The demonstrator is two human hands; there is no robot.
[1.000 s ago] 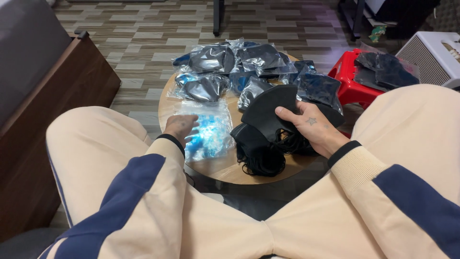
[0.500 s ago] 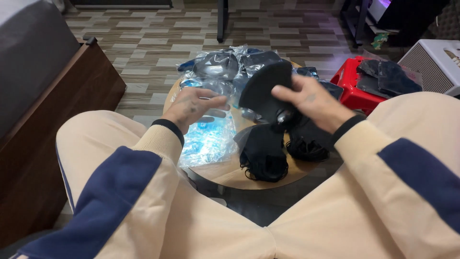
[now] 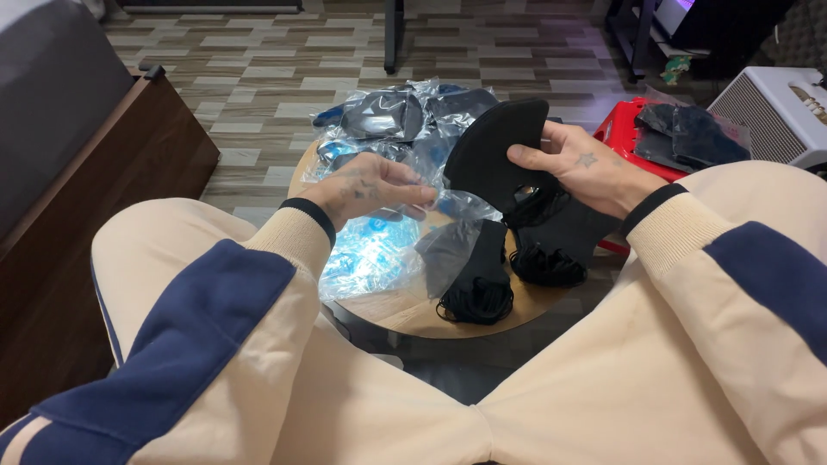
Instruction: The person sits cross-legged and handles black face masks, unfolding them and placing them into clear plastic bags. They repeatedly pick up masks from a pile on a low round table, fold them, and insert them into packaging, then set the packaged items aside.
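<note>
A person's left hand (image 3: pixel 372 188) is pinching a clear plastic bag (image 3: pixel 448 226) while the right hand (image 3: pixel 579 168) is holding a black face mask (image 3: pixel 495 155) in its grip above a round wooden worktop (image 3: pixel 405 312) piled with bagged masks (image 3: pixel 388 114).

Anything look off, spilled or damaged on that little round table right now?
Nothing looks damaged or spilled. The round wooden table is crowded: bagged masks piled at its far side, loose black masks near the front edge. The right hand holds a black mask; the left hand pinches a clear plastic bag.
</note>
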